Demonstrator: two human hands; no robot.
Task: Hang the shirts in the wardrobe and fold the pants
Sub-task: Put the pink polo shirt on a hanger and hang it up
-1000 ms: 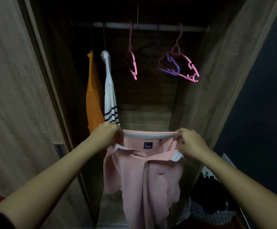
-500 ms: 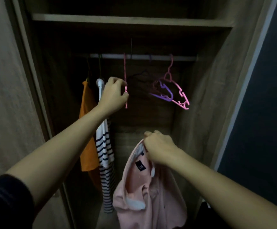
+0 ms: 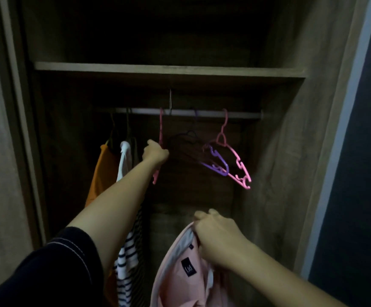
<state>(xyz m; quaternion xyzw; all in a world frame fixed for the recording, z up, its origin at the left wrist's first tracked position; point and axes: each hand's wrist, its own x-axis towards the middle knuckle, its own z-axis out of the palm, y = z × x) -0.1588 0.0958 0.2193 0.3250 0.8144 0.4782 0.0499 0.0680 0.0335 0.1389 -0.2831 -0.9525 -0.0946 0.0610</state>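
Observation:
My left hand (image 3: 155, 154) reaches up into the wardrobe and grips a pink hanger (image 3: 160, 129) that hangs edge-on from the rail (image 3: 242, 114). My right hand (image 3: 215, 235) holds a pale pink polo shirt (image 3: 180, 275) bunched at the collar, low and right of centre. The shirt hangs down below the hand, with its dark label showing.
An orange shirt (image 3: 101, 173) and a white striped shirt (image 3: 125, 258) hang at the rail's left end. A purple hanger (image 3: 217, 165), another pink hanger (image 3: 237, 165) and dark hangers (image 3: 184, 142) hang at the right. A wooden shelf (image 3: 169, 69) runs above the rail.
My left hand let go of the pink shirt, rose to the rail and closed on the pink hanger. My right hand gathered the shirt by its collar. The view tilted upward.

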